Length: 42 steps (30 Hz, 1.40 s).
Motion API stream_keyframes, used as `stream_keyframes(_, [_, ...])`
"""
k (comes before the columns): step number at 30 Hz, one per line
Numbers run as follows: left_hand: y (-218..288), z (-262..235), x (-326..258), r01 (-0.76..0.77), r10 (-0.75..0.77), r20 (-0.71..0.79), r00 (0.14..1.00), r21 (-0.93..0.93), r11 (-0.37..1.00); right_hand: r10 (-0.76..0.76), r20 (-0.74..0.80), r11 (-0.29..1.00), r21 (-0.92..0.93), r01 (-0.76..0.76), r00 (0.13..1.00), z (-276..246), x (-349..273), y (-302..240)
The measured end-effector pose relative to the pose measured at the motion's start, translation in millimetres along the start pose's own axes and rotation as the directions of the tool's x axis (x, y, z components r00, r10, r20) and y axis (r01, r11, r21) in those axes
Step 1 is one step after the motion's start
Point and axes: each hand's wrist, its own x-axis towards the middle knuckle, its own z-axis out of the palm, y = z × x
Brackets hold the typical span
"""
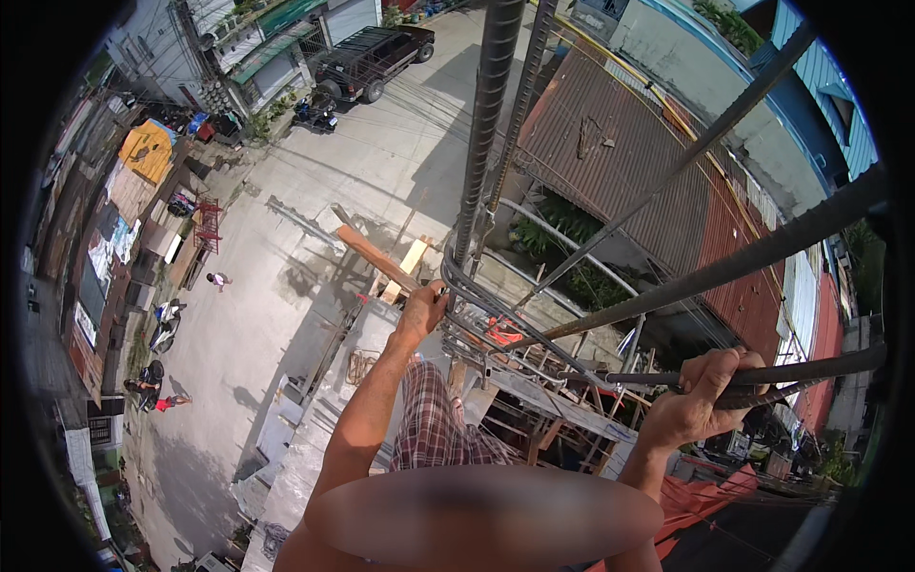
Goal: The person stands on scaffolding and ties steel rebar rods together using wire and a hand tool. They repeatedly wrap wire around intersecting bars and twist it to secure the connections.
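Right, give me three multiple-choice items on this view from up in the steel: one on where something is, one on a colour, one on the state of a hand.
1. Where is the left hand?
A. On the stack of bent tie bars at the foot of the upright rebar
B. On the rusty metal roof
C. On the parked vehicle

2. What colour is the parked vehicle on the street below?
A. White
B. Black
C. Yellow

3. What state is the right hand in?
A. Open and held flat
B. Hanging free of everything
C. Closed around a horizontal bar

Answers:
1. A, the fingers rest on the ties where they wrap the upright bar.
2. B, its body is dark black against the pale concrete.
3. C, the fingers curl over the bar, which runs on toward the right edge.
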Motion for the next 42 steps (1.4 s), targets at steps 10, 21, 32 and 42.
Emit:
stream_keyframes(10, [25, -72, -33, -0.008, -0.16, -0.287, 0.944, -0.505, 0.863, -0.013, -0.013, 0.986, 0.169, 0.015, 1.0, 3, -11, -22])
stream_keyframes(21, [223, -121, -78, -0.789, 0.677, -0.406, 0.614, -0.292, 0.541, 0.096, 0.029, 0.962, 0.256, -0.1, 0.995, -6, -6, -63])
stream_keyframes(32, [266, -148, -72, -0.643, 0.588, -0.271, 0.762, -0.201, 0.739, 0.069, 0.01, 0.989, 0.132, -0.069, 0.998, -1, 24, -74])
stream_keyframes(42, [265, -137, -58, -0.722, 0.638, -0.341, 0.691, -0.272, 0.637, 0.024, -0.033, 0.998, -0.054, -0.026, 0.999, -3, 39, -49])
